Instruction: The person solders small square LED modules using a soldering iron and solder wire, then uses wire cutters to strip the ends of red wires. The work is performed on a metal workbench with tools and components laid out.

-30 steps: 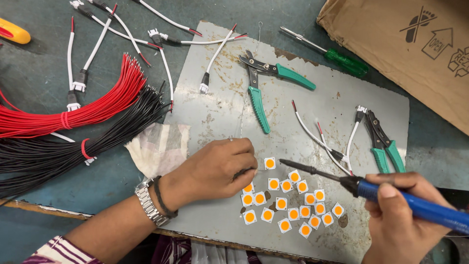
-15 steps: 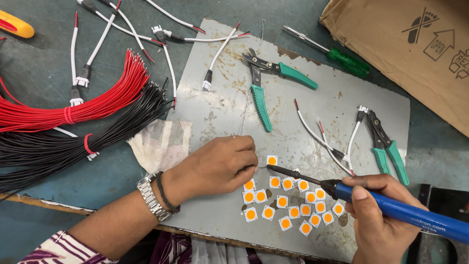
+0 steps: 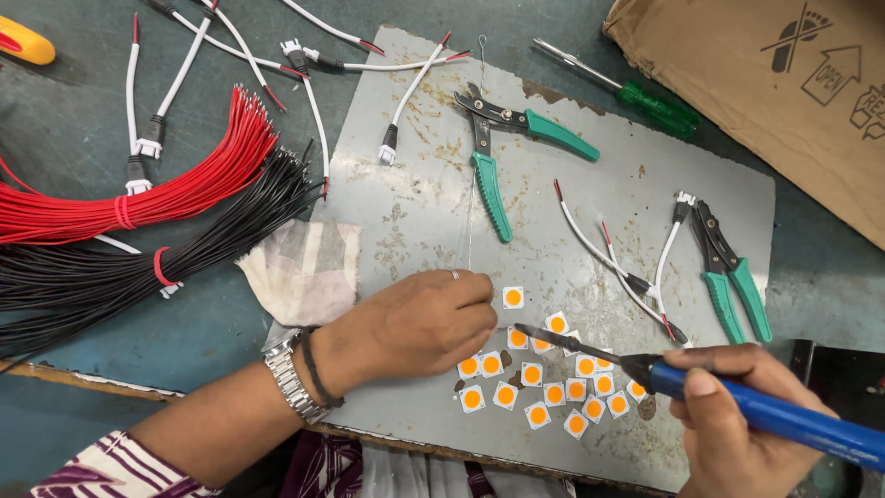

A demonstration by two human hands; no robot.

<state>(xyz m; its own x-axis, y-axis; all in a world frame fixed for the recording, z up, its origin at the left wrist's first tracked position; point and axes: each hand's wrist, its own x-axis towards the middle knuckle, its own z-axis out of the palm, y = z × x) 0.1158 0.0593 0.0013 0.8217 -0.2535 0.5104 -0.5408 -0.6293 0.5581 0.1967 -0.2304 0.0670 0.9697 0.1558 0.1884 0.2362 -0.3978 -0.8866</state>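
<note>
Left hand: knuckles up on the metal sheet, fingers curled nearly closed at the edge of the chips; appears to pinch a thin wire running up the sheet, though the grip itself is hidden. Ring on one finger, watch and dark band at the wrist.

Right hand: fingers closed around the blue handle of a soldering iron, tip pointing left, over the top of the chip cluster, just beside the left fingertips.

Chips: small white squares with orange centres, lying flat in a loose cluster on the near part of the sheet, between the two hands; one apart, just above the rest.

Sheet: grey, stained, lying on the teal counter.

On the sheet: green-handled pliers at the top; a second green-handled pair at the right, near the right hand; short white leads with red tips between them.

Off the sheet: green screwdriver at upper right; cardboard box in the corner; red wire bundle and black wire bundle at left, touching; white rag at the sheet's left edge, beside the left wrist; white connector leads along the top; yellow handle at upper left.
</note>
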